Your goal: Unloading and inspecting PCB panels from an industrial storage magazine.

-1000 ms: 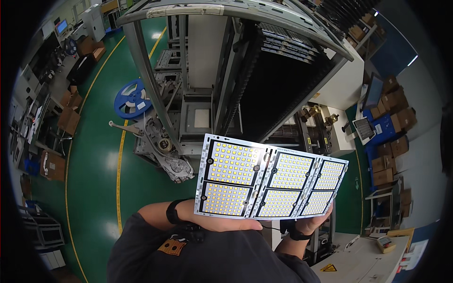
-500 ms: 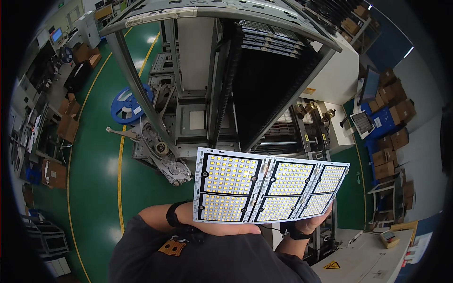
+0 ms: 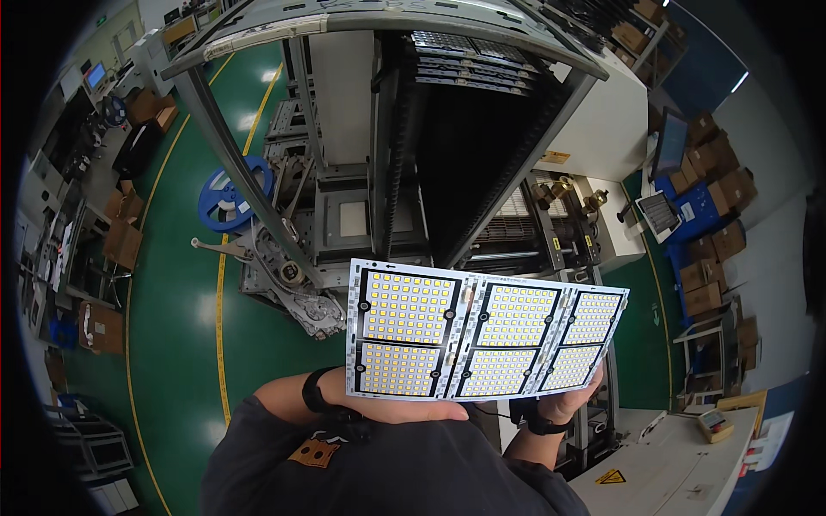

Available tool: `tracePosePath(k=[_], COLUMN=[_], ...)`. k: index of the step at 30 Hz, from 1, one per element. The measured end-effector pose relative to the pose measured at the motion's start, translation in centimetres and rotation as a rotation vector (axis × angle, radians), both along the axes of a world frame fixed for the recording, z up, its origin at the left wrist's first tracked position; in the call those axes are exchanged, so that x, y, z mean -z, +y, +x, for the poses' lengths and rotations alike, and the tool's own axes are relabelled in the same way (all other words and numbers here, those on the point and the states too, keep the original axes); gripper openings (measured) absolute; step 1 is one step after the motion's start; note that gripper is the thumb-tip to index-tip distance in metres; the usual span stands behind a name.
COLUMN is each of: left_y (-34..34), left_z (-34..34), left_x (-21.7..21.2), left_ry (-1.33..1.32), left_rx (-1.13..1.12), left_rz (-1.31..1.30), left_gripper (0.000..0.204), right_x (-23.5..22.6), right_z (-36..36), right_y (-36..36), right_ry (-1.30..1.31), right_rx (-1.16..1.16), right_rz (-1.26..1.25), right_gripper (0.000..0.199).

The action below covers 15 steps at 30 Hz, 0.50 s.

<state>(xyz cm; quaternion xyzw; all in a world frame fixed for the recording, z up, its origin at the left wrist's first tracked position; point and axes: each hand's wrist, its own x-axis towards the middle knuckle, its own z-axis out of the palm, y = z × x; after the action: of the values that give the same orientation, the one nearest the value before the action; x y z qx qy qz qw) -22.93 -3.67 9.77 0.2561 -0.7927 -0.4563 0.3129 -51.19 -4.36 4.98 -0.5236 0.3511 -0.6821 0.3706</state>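
You are holding a flat white rectangular circuit panel with six grids of small yellow LED squares up in front of your chest, its lit face turned toward the camera. The panel is tilting a little, its left end sitting nearer and larger than its right end.

Your left hand is lying under the panel's lower left edge, palm up, the fingers stretching flat along the underside toward the panel's middle; the board is resting on them rather than being pinched. A black wristband is sitting on that wrist, just left of the panel's lower left corner.

Your right hand is cupping the panel's lower right corner from below and behind. Its fingers are mostly hidden behind the board, so you cannot tell how tightly they are curling, only that the corner is seated in that hand. A black watch strap is showing just below the panel on that wrist.

Beyond the panel's upper edge a tall grey metal rack with black slotted rails is standing. A blue component reel is lying on the green floor, well left of the panel and above it in the picture.
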Motion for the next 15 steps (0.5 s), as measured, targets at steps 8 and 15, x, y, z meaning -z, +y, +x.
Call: tracePosePath(k=[8, 15], left_y=[0.04, 0.08], left_z=[0.05, 0.50], left_x=[-0.05, 0.08], left_ry=[0.045, 0.038], left_rx=[0.017, 0.016], left_rz=[0.090, 0.055], left_gripper=[0.040, 0.040], right_x=[-0.02, -0.10], right_z=[-0.17, 0.39], right_y=[0.17, 0.53], right_ry=[0.045, 0.031], right_rx=[-0.086, -0.074], right_rz=[-0.076, -0.016], right_gripper=[0.085, 0.087])
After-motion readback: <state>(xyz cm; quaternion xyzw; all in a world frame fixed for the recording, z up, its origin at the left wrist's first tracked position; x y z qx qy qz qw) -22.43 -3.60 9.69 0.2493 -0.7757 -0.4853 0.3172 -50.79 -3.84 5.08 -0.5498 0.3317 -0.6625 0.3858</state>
